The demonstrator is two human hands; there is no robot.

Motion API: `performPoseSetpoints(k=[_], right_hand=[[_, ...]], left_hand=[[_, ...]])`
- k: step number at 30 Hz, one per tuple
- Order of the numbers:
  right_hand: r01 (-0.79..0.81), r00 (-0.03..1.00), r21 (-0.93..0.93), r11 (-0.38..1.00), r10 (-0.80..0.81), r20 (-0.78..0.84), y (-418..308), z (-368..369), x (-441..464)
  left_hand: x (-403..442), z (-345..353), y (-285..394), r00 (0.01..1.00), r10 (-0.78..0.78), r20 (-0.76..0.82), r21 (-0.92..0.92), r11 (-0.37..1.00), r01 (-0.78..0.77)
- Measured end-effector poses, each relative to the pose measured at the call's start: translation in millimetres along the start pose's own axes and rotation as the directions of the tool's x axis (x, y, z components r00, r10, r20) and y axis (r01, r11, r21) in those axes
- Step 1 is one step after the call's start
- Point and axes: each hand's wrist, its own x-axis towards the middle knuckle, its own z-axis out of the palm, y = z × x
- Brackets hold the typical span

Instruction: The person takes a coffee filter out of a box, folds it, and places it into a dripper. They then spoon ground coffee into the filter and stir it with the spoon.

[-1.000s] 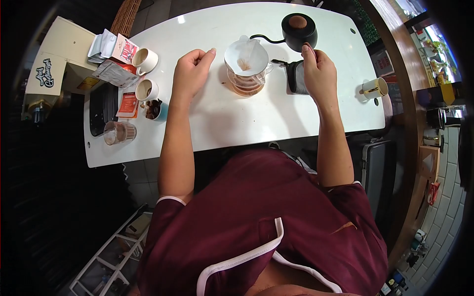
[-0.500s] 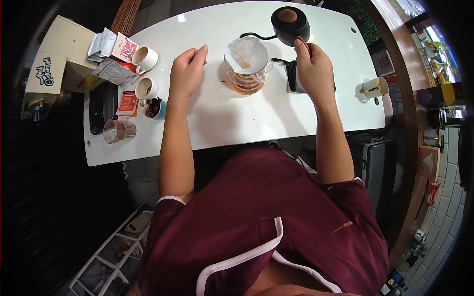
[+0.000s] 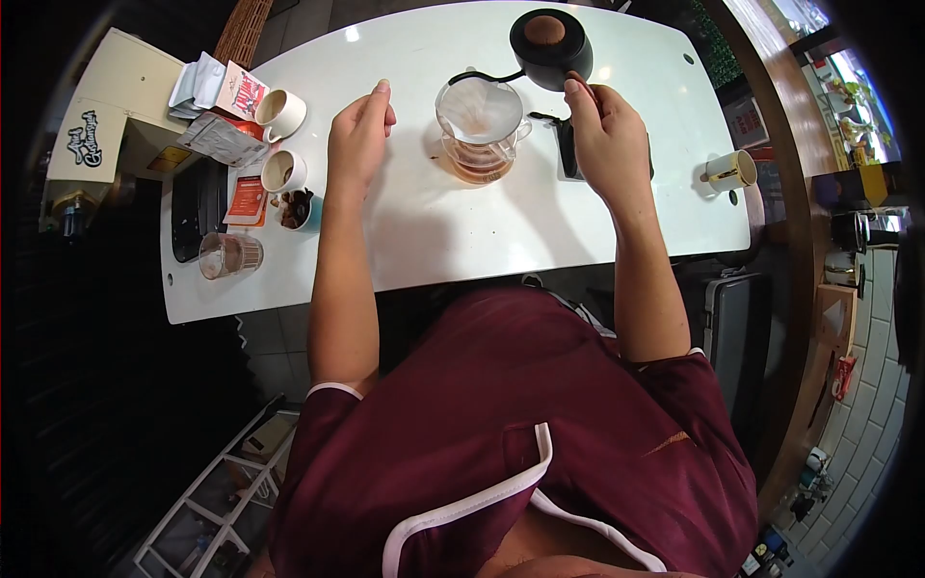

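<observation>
My right hand [image 3: 613,143] is wrapped round the handle of a black gooseneck kettle [image 3: 567,65] with a round brown lid knob. The kettle's thin spout reaches left over the far side of a paper filter [image 3: 479,104], which sits in a dripper. Below it is a glass coffee server [image 3: 479,166] with brown liquid at the bottom. To the left of the dripper, my left hand [image 3: 356,140] is raised with fingers curled and thumb upright, holding nothing visible. Partly hidden behind my right hand lies a black flat object [image 3: 568,154] with a strap.
At left on the white table [image 3: 462,241] are a white cup [image 3: 280,116], another cup [image 3: 284,171], a container with dark contents [image 3: 296,209], a clear glass [image 3: 231,255] and several coffee bags [image 3: 224,138]. A mug [image 3: 730,171] lies near the right edge.
My right hand has moved the kettle slightly left, bringing its spout further over the filter. My left hand has shifted a little left and up, fingers still curled.
</observation>
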Motion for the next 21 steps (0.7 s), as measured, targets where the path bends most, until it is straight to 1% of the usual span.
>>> performPoseSetpoints(k=[1, 3, 7, 9, 13, 15, 17, 21], right_hand=[[0.001, 1.0, 0.0, 1.0, -0.001, 0.001, 0, -1, -1], [-0.051, 0.999, 0.048, 0.998, 0.05, 0.02, 0, -3, -3], [-0.062, 0.998, 0.04, 0.997, 0.061, 0.02, 3, -9, -7], [-0.032, 0.999, 0.052, 0.998, 0.031, 0.008, 4, -13, -10], [-0.033, 0.999, 0.031, 0.999, 0.033, -0.004, 7, -23, -12], [-0.075, 0.997, 0.019, 0.997, 0.075, 0.012, 6, -29, -14], [-0.083, 0.996, 0.021, 0.996, 0.083, 0.009, 8, -38, -16], [-0.07, 0.997, 0.055, 0.996, 0.071, -0.017, 9, -47, -20]], left_hand=[[1, 0, -2, 1.0, 0.006, -0.007, 0.001, 1.0, -0.006], [0, 1, -2, 1.0, 0.011, -0.014, 0.001, 1.0, -0.011], [0, 2, 0, 1.0, -0.012, -0.024, 0.012, 1.0, 0.013], [1, 4, -1, 1.0, -0.017, -0.019, 0.012, 1.0, 0.018], [3, 8, 1, 1.0, -0.013, 0.001, 0.009, 1.0, 0.013], [4, 9, 3, 1.0, -0.005, 0.006, 0.001, 1.0, 0.005], [5, 11, 6, 0.999, -0.033, 0.021, 0.012, 0.999, 0.033], [8, 15, 4, 1.0, -0.004, 0.027, 0.004, 1.0, 0.004]])
